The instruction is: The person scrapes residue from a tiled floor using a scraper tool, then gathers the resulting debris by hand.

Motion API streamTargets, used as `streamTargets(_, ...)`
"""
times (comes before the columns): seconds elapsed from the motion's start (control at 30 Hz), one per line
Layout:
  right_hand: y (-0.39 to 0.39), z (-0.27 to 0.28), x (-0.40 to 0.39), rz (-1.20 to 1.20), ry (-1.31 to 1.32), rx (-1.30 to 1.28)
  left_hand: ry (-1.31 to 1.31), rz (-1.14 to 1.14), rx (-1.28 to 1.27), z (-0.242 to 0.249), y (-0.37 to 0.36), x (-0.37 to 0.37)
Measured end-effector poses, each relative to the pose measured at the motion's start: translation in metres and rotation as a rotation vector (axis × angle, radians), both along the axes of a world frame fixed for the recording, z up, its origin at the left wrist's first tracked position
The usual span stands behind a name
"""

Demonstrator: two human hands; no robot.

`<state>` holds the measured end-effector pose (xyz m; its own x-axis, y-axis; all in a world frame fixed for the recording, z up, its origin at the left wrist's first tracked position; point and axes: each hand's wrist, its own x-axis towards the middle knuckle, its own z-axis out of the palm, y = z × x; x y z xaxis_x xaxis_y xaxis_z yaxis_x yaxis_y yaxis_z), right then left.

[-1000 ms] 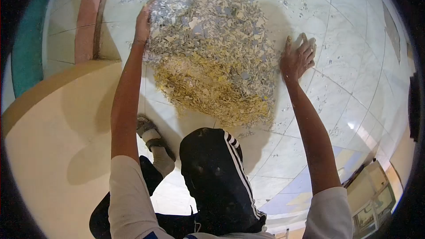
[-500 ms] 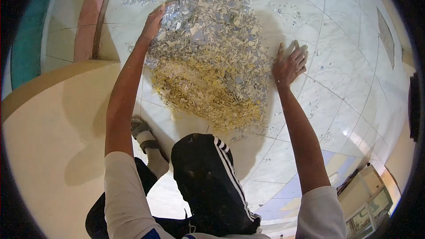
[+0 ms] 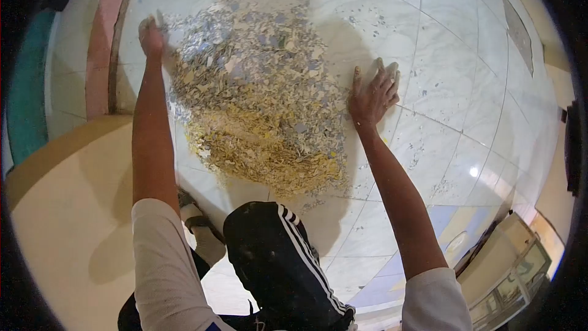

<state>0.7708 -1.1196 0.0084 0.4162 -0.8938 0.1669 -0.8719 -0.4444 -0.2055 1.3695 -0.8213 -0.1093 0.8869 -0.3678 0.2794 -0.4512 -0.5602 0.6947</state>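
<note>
A broad pile of small flakes (image 3: 257,98), grey and white at the far side and yellowish nearer my knee, lies on the pale tiled floor (image 3: 453,79). Just left of its upper left edge is my left hand (image 3: 151,35), apart from the flakes; its fingers look curled, but whether they hold anything is not clear. To the right of the pile my right hand (image 3: 373,93) rests over the tiles with fingers spread and nothing in it.
A curved cream wall (image 3: 73,208) rises at the left, beyond it a pink strip (image 3: 101,55) and a green area (image 3: 30,79). Loose flakes dot the tiles at the right. My bent knee (image 3: 260,239) is below the pile. A glass-paned frame (image 3: 511,291) is at lower right.
My left hand has moved left, off the pile's upper left edge. The view has shifted, so the pile and my right hand appear further left; the right hand stays spread.
</note>
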Motion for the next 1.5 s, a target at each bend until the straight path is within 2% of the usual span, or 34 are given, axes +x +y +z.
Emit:
streamTargets(0.07,0.000,0.004,-0.002,0.017,-0.008,0.047,0.015,-0.091,-0.136,0.015,0.001,-0.021)
streamTargets(0.13,0.001,0.003,-0.002,0.002,-0.017,0.054,-0.329,-0.110,0.220,0.016,0.009,-0.033)
streamTargets(0.17,0.001,0.003,0.001,-0.004,-0.026,0.051,-0.582,-0.099,0.388,0.014,0.008,-0.049)
streamTargets(0.23,0.000,0.004,0.003,0.006,-0.052,0.038,0.187,-0.222,-0.276,0.063,-0.033,-0.104)
streamTargets(0.3,-0.002,0.006,0.001,0.001,-0.040,0.037,0.307,-0.326,-0.234,0.102,-0.055,-0.138)
streamTargets(0.43,0.003,0.006,-0.002,0.003,-0.007,0.058,0.499,-0.411,-0.181,0.119,-0.077,-0.170)
streamTargets(0.6,-0.001,0.010,0.003,-0.014,-0.027,0.037,0.485,-0.627,-0.014,0.122,-0.102,-0.147)
streamTargets(0.7,0.001,0.016,0.004,-0.036,-0.015,0.075,0.304,-0.418,-0.073,0.134,-0.143,-0.146)
streamTargets(0.73,0.000,0.016,0.003,-0.035,-0.015,0.074,0.428,-0.376,0.008,0.123,-0.150,-0.127)
streamTargets(0.77,-0.002,0.016,0.003,-0.032,-0.015,0.072,0.351,-0.482,0.015,0.102,-0.155,-0.126)
streamTargets(0.83,-0.003,0.018,0.004,-0.050,-0.015,0.084,0.196,-0.690,0.028,0.101,-0.174,-0.143)
streamTargets(0.87,-0.004,0.018,0.004,-0.057,-0.024,0.095,0.049,-0.734,0.223,0.100,-0.176,-0.157)
streamTargets(0.97,-0.005,0.019,0.003,-0.064,-0.046,0.102,0.437,-0.751,0.078,0.118,-0.185,-0.214)
streamTargets(1.1,-0.003,0.016,0.000,-0.039,-0.082,0.081,0.399,-1.064,0.231,0.136,-0.177,-0.260)
streamTargets(1.23,-0.003,0.017,0.001,-0.043,-0.091,0.076,0.424,-1.127,0.357,0.151,-0.169,-0.282)
streamTargets(1.33,-0.003,0.014,-0.001,-0.034,-0.078,0.063,0.598,-1.150,0.493,0.151,-0.162,-0.288)
streamTargets(1.43,-0.003,0.011,0.000,-0.046,-0.060,0.049,0.538,-1.254,0.656,0.184,-0.159,-0.301)
streamTargets(1.5,-0.003,0.010,0.002,-0.050,-0.059,0.040,0.386,-1.333,0.631,0.191,-0.152,-0.301)
